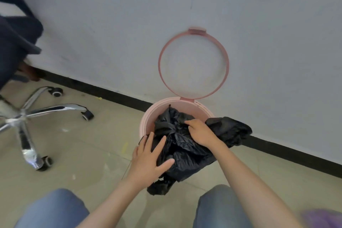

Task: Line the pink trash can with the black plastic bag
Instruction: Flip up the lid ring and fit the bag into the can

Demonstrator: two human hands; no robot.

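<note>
The pink trash can (148, 118) stands on the floor against the wall, its pink ring lid (194, 65) flipped up and leaning on the wall. A crumpled black plastic bag (185, 150) lies over the can's mouth, spilling over the near rim and the right side. My right hand (201, 131) pinches a fold of the bag above the opening. My left hand (149, 155) lies flat, fingers spread, against the bag's near left side at the rim. Most of the can's inside is hidden by the bag.
An office chair's chrome star base with castors (37, 116) stands on the tiled floor at the left. Dark clothing (14, 39) hangs at the upper left. A black baseboard (296, 153) runs along the grey wall. My jeans-clad knees (220, 207) frame the bottom.
</note>
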